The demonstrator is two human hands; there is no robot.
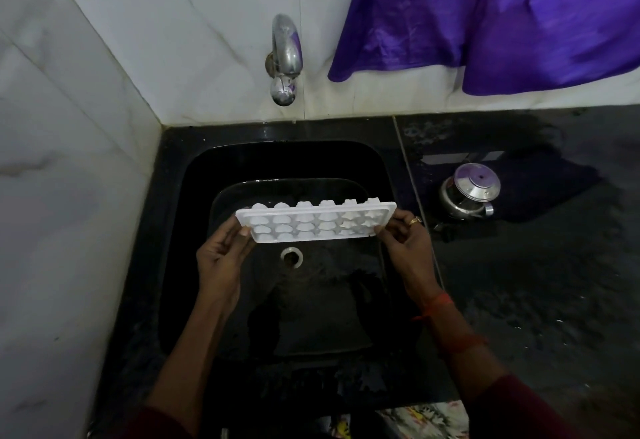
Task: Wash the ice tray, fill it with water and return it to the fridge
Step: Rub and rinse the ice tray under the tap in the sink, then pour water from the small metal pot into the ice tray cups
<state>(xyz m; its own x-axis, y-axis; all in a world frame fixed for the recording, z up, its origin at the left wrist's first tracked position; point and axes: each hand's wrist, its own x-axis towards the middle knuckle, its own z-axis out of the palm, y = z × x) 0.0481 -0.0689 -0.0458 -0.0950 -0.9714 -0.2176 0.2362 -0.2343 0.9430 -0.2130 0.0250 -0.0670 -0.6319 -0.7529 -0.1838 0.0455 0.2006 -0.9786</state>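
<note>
A white plastic ice tray [317, 222] with several rounded cells is held level above the black sink [173, 230], just beyond the drain [291, 255]. My left hand [221, 251] grips its left end and my right hand [408, 241], with a ring on one finger, grips its right end. The chrome tap [285, 57] juts from the white tiled wall above the sink's far edge. No water can be seen running from it.
A steel pot with a lid [467, 192] stands on the wet black counter [536, 282] to the right of the sink. A purple cloth [485, 16] hangs on the wall at the upper right. White tiled walls close off the left and the back.
</note>
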